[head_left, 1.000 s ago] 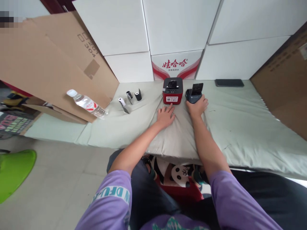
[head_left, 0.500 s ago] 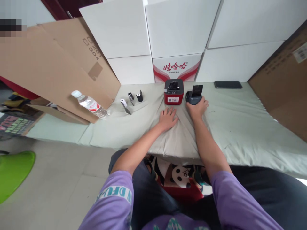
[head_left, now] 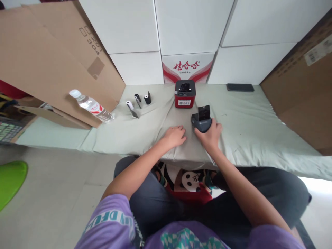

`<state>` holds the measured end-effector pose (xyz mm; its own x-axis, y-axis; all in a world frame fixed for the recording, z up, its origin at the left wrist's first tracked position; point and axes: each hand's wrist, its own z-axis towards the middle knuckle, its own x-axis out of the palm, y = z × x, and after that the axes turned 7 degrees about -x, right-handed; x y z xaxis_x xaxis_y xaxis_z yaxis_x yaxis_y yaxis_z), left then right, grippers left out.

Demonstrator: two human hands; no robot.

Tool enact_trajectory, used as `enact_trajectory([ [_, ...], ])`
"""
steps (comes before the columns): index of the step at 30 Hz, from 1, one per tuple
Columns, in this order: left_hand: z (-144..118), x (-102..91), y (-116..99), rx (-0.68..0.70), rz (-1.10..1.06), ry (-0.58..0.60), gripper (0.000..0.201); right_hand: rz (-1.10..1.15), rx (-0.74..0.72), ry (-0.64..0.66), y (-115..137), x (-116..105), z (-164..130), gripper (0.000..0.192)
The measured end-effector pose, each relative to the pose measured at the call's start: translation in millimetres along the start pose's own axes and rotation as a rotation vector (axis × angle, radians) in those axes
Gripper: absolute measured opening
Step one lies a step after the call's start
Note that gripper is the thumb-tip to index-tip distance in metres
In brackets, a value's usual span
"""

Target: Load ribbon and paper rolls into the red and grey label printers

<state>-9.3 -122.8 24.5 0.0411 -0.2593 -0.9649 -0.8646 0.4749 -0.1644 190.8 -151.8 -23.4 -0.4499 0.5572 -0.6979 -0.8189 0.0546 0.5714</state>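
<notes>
My right hand grips a small dark blue printer with its lid standing open, on the pale green cloth. My left hand rests flat on the cloth just left of it, fingers spread, holding nothing. A red and black printer stands farther back, behind both hands. To the left lie a white paper roll and two black rolls with a small flat tool beside them.
A plastic water bottle leans against a flattened cardboard sheet at left. White boxes wall the back, one with red print. A black phone lies back right. Brown cardboard stands at right. A green stool sits on the floor.
My right hand has pulled the dark blue printer away from beside the red printer toward me. My left hand has slid back a little along the cloth.
</notes>
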Motion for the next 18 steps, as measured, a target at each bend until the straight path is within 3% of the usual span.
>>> enact_trajectory([
  [7,-6,-0.1,5,-0.106,-0.206,-0.13,0.044,0.012,-0.119,0.151,4,-3,-36,0.107],
  [11,12,-0.1,-3,-0.116,-0.486,-0.133,0.043,0.073,-0.169,0.184,-4,-7,-41,0.108],
  [18,44,15.4,-13,-0.297,-0.764,-0.151,0.033,0.144,-0.207,0.228,-13,-13,-41,0.108],
])
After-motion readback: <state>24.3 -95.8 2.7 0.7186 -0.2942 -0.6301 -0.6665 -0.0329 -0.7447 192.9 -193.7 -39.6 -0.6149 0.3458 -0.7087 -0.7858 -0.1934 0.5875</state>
